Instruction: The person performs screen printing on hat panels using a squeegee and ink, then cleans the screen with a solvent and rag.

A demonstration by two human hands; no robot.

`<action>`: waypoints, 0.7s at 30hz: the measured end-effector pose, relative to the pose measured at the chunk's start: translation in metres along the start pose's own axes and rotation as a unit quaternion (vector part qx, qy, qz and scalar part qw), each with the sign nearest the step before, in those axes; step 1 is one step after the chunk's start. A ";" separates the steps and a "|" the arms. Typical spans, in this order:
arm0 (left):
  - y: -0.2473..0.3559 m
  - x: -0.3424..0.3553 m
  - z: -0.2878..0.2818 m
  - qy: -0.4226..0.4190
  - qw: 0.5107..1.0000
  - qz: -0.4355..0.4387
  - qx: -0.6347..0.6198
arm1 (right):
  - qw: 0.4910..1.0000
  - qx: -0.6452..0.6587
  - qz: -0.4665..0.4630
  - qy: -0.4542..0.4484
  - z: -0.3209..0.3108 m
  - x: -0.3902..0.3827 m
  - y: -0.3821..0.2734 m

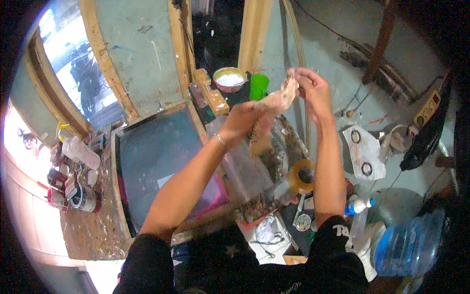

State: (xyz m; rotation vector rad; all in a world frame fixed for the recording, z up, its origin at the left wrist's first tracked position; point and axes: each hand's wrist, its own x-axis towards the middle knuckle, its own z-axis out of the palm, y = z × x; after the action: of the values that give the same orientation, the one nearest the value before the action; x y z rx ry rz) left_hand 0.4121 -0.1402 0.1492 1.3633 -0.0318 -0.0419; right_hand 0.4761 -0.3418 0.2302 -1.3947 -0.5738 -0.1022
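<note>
Above the worktable, a beige, stained rag (283, 99) stretches crumpled between my two hands. My left hand (243, 120), with a bracelet at its wrist, is closed on the rag's lower left part. At its upper right end, the fingers of my right hand (316, 93) pinch the cloth. Some of it hangs below my left hand, and its lower edge is hard to make out. Under my left forearm lies a wooden-framed printing screen (156, 132) with dark mesh and a pink-stained corner.
Behind my hands stand a green cup (259, 86) and a bowl of white paste (229, 81). A tape roll (301, 176) lies near my right forearm. At left are a white squeeze bottle (81, 152) and paint-smeared cans (84, 198). A large blue water bottle (409, 242) is at lower right.
</note>
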 end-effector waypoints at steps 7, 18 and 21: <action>-0.044 0.103 -0.022 -0.077 0.802 0.333 0.490 | 0.986 -0.081 -0.097 0.113 -0.042 0.045 -0.028; -0.087 0.127 -0.003 -0.017 0.849 0.357 0.388 | 0.986 -0.074 -0.093 0.121 -0.100 0.071 -0.027; -0.080 0.120 0.004 -0.043 0.978 0.133 0.158 | 0.974 -0.080 -0.118 0.177 -0.117 0.075 -0.032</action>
State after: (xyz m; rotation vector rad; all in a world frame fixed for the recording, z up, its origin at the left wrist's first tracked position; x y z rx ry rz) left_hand 0.5311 -0.1669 0.0712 1.6637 -0.3039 0.1347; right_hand 0.5653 -0.4394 0.2846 -1.4168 -0.4363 -0.5884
